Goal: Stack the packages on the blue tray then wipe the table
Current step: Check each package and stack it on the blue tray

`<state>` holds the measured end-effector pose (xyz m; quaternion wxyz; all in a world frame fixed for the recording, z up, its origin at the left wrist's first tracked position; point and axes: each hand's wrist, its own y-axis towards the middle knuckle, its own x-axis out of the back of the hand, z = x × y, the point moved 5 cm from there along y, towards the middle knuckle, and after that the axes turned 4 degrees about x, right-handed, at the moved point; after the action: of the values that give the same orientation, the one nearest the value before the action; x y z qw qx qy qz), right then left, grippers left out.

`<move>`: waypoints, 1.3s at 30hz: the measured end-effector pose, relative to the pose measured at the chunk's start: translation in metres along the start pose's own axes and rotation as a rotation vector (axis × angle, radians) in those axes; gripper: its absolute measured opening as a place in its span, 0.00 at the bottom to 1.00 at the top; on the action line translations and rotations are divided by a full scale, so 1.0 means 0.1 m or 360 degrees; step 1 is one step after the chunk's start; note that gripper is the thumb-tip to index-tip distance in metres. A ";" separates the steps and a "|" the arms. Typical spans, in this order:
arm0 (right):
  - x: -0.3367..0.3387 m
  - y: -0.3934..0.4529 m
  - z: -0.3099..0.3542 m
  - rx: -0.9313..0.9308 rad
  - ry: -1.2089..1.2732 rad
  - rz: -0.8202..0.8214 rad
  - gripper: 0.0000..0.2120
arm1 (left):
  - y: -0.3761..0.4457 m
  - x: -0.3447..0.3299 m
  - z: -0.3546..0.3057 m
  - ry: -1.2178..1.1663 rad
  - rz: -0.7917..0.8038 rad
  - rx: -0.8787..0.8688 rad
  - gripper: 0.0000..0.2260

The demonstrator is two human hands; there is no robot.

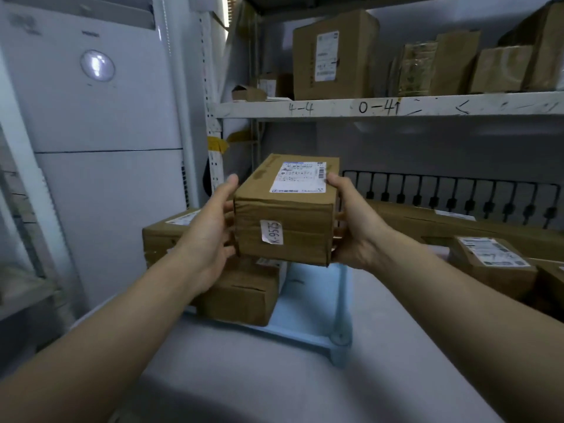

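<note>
A brown cardboard package point(287, 221) with a white shipping label on top and a small sticker on its near face hangs in the air between both hands. My left hand point(210, 236) grips its left side, and my right hand point(351, 227) grips its right side, thumb on the top edge. Below it lies the light blue tray point(305, 319) on the grey table point(274, 377). Two packages sit on the tray: one point(241, 297) near its front, another point(166, 233) behind it at the left, partly hidden by my left arm.
More labelled packages point(491, 264) lie on the table at the right, in front of a long flat box point(442, 224). A black wire rack point(457, 190) stands at the back. A shelf point(381, 106) above carries several boxes. A tall white appliance point(100, 148) fills the left.
</note>
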<state>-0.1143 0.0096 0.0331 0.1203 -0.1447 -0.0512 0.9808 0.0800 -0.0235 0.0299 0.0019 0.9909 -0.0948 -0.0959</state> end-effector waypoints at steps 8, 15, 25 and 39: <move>-0.50 0.29 -0.39 -0.0202 -0.0076 0.0058 0.25 | 0.11 0.47 0.32 0.0230 -0.0199 0.0145 0.20; -0.39 0.46 -0.49 -0.0025 -0.0537 -0.0030 0.36 | 0.19 0.54 0.49 0.0304 -0.0313 0.0206 0.27; 0.01 0.29 -0.57 -0.0075 -0.0680 0.0087 0.27 | -0.01 0.40 0.36 0.0386 -0.0762 -0.0218 0.32; 1.92 -0.55 -0.14 0.0183 -0.1068 -0.0331 0.21 | -0.36 -1.81 0.89 0.0584 0.0023 -0.0277 0.09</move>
<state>-0.2766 0.1120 -0.0252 0.2039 0.1986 -0.0471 0.9575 -0.1047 0.0472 -0.0239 0.1053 0.9871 -0.0914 0.0784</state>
